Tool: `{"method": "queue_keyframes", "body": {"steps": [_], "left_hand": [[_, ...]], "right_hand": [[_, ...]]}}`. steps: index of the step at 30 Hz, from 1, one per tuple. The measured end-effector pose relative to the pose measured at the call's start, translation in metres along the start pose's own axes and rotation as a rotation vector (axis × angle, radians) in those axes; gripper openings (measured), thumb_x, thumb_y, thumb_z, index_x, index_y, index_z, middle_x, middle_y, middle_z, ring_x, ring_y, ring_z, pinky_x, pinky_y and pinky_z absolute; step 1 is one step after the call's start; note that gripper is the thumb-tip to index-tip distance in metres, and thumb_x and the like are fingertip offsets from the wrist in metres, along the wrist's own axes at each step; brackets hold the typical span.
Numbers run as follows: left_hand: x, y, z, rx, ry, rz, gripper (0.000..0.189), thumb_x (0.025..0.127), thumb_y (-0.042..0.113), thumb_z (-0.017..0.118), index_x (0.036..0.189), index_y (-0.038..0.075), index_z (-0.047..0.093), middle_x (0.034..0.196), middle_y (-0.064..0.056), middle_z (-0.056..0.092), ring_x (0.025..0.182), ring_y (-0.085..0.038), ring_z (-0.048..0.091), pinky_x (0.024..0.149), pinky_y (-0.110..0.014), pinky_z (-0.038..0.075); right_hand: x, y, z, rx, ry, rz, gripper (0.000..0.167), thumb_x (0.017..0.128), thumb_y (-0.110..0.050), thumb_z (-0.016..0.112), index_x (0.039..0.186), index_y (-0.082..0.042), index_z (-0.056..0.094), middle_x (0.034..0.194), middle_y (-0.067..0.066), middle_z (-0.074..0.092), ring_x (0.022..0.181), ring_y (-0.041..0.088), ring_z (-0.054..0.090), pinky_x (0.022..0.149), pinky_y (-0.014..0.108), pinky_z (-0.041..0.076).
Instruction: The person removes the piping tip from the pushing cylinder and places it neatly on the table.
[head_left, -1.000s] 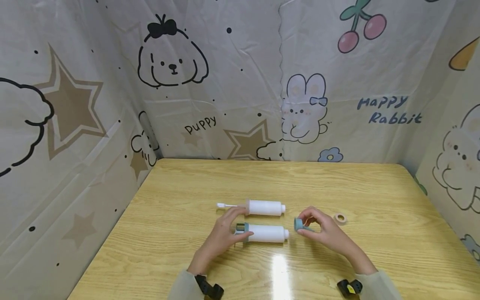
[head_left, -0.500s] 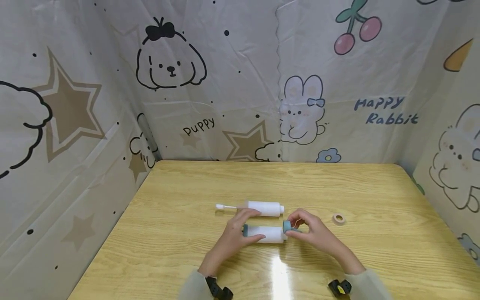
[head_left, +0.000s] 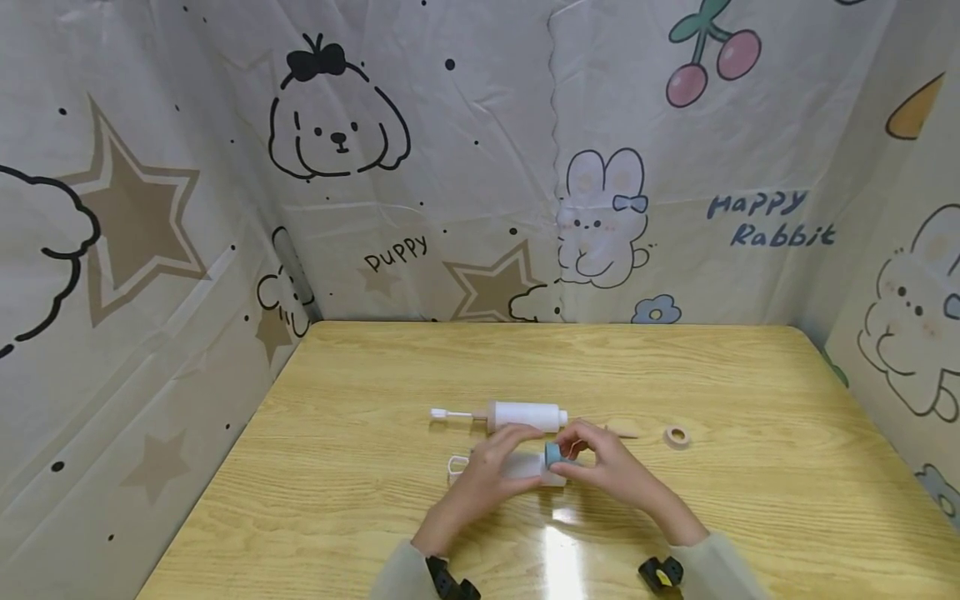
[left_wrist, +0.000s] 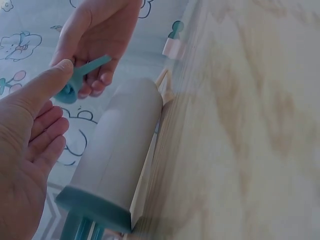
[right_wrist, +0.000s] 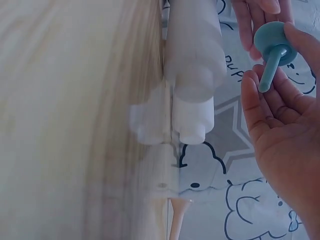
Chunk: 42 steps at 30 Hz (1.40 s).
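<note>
Over the table, my right hand (head_left: pixel 600 458) pinches a teal nozzle piece (right_wrist: pixel 272 40) with a round cup-like base and thin stem. My left hand (head_left: pixel 487 467) is arched above a white cylinder (left_wrist: pixel 117 135) lying on its side. Its thumb overlaps the nozzle piece in the left wrist view, and its other fingers are loosely bent. A teal collar (left_wrist: pixel 95 207) rings the cylinder's left end, mostly hidden by the left hand in the head view. A white loop handle (head_left: pixel 456 468) sticks out beyond it.
Farther back lies a second white cylinder (head_left: pixel 527 415) with a peach collar and a white-tipped rod (head_left: pixel 450 413). To its right are a peach pointed piece (head_left: pixel 622 432) and a small peach ring (head_left: pixel 677 437). Printed cloth (head_left: pixel 450 167) surrounds the table's back and sides.
My right hand has carried the nozzle piece leftward over the near cylinder's right end. The left hand has slid right along that cylinder toward it, uncovering the white loop handle and the far cylinder's collar.
</note>
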<state>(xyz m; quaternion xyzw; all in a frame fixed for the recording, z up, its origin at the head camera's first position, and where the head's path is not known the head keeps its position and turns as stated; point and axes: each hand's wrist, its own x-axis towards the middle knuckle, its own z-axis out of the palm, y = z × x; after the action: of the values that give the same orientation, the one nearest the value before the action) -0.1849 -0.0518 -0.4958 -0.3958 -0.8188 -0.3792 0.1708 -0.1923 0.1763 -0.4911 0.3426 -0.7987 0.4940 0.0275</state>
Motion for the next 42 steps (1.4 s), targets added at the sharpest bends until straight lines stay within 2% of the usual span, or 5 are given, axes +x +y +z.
{"method": "queue_keyframes", "body": {"steps": [12,17,22,28,42], "left_hand": [[0.001,0.002,0.001,-0.018,-0.024,-0.032,0.041,0.083,0.018,0.077,0.121,0.011,0.062,0.121,-0.003,0.066,0.116,-0.018,0.063,0.101,-0.029,0.053],[0.002,0.002,0.001,-0.024,0.003,-0.003,0.04,0.084,0.019,0.077,0.12,0.008,0.063,0.119,-0.005,0.067,0.112,-0.018,0.064,0.097,-0.025,0.054],[0.003,0.001,0.0,0.005,0.056,0.031,0.042,0.081,0.018,0.078,0.118,0.005,0.066,0.117,-0.007,0.068,0.11,-0.019,0.066,0.095,-0.023,0.054],[0.005,0.001,-0.003,0.011,0.063,0.01,0.042,0.08,0.019,0.078,0.119,0.008,0.066,0.116,-0.006,0.069,0.11,-0.018,0.066,0.097,-0.023,0.053],[0.003,0.002,-0.004,-0.01,0.055,-0.003,0.04,0.077,0.018,0.081,0.113,0.005,0.069,0.112,-0.006,0.071,0.107,-0.018,0.067,0.097,-0.022,0.053]], "right_hand": [[0.003,-0.005,0.003,0.042,-0.045,0.038,0.02,0.089,-0.012,0.071,0.108,-0.009,0.063,0.098,0.004,0.065,0.087,0.001,0.058,0.078,0.024,0.054],[-0.002,-0.005,-0.004,0.078,-0.041,0.124,0.016,0.096,-0.015,0.062,0.112,-0.011,0.064,0.105,0.005,0.066,0.092,0.002,0.06,0.081,0.024,0.054],[-0.009,-0.001,-0.013,0.113,-0.028,0.211,0.019,0.102,-0.015,0.052,0.11,-0.004,0.065,0.106,0.011,0.067,0.092,0.006,0.062,0.078,0.025,0.055],[-0.013,0.002,-0.019,0.164,-0.113,0.277,0.022,0.103,-0.019,0.05,0.11,-0.004,0.064,0.102,0.015,0.065,0.088,0.02,0.064,0.076,0.03,0.056],[-0.014,0.0,-0.019,0.249,-0.194,0.243,0.02,0.103,-0.016,0.049,0.104,-0.001,0.062,0.095,0.027,0.061,0.082,0.025,0.06,0.071,0.032,0.054]]}}
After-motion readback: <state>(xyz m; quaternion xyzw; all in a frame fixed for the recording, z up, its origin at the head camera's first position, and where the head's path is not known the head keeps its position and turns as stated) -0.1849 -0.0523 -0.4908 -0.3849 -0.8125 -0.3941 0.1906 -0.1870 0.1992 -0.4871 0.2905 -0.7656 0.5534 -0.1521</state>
